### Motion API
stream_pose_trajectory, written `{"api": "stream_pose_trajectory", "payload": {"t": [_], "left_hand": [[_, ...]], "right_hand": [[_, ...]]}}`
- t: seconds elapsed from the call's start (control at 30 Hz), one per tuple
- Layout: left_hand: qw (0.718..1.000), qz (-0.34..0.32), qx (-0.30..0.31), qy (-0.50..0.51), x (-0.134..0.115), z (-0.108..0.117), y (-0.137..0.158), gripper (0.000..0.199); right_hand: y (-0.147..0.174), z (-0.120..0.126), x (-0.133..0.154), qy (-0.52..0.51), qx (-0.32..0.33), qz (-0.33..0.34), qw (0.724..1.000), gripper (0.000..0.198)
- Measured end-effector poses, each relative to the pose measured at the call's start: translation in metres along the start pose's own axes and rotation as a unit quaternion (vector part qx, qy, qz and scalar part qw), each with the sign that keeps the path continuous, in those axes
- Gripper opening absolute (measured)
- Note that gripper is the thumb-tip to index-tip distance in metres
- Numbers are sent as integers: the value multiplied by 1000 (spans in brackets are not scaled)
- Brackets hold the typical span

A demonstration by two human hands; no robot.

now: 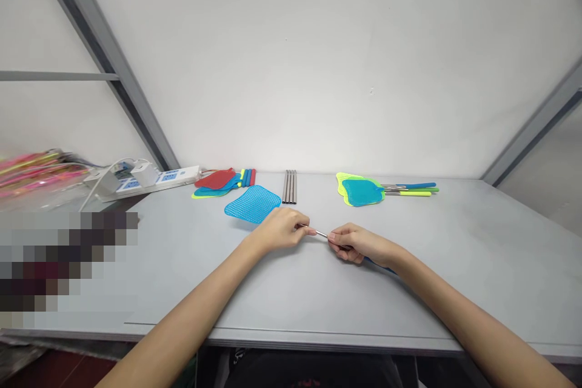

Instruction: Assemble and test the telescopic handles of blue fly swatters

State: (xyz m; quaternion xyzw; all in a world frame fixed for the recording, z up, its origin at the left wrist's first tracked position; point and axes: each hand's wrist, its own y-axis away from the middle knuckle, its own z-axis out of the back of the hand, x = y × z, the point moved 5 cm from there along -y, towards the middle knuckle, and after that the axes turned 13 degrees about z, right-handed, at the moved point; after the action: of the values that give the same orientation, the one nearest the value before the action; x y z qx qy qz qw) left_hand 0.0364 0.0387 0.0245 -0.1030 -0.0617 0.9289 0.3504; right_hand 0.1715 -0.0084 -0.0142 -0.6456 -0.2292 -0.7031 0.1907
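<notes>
Between my two hands is a fly swatter with a blue mesh head point(253, 204), a thin metal rod point(321, 234) and a blue handle point(379, 265). My left hand point(282, 229) is closed around the rod close to the head, thumb and fingers pinching it. My right hand point(359, 242) grips farther along the rod, and the handle runs back under that wrist. A short stretch of bare metal shows between the hands. The swatter is held just above the grey table point(291, 291), its head pointing left. My fingers hide where the rod meets the head and the handle.
Several metal tubes point(290, 187) lie side by side near the wall. Left of them are loose swatter heads point(217, 179) and coloured handle grips point(248, 177). Whole fly swatters point(362, 191) are stacked at the back right. A power strip point(177, 176) with plugs lies at the back left.
</notes>
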Motion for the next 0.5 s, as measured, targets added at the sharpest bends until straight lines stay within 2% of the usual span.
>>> {"api": "stream_pose_trajectory", "payload": {"t": [0.5], "left_hand": [[998, 35, 48, 37, 6, 2, 6, 37]], "right_hand": [[0, -1, -2, 14, 22, -15, 1000, 35]]}}
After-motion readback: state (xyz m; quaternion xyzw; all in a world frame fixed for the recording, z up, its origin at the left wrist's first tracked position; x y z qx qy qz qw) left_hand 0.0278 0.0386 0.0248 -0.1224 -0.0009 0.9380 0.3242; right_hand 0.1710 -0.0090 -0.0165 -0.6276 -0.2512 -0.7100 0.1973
